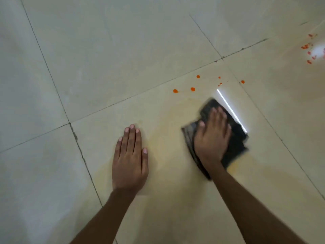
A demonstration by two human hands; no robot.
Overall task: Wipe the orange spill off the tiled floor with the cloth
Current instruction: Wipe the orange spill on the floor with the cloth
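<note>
On a pale tiled floor [88,50], a faint orange film [237,166] spreads around both hands. The left hand [130,159] lies flat, fingers straight. The right hand [212,138] presses a dark cloth [235,143] down with flattened fingers. Orange drops [193,89] sit just beyond the cloth, with more far right [306,47]. Risk: a soaked cloth may smear rather than lift the spill, leaving streaks.

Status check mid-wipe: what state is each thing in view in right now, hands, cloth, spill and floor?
Glossy beige tiled floor, faint yellowish smear on the near tile.
Dark grey crumpled cloth, lying on that floor, blurred.
Right hand, pressing down on the cloth.
Left hand, flat on the floor, fingers straight, holding nothing.
Round orange drops, unwiped, beyond the cloth.
Orange splatter far right, unwiped.
</note>
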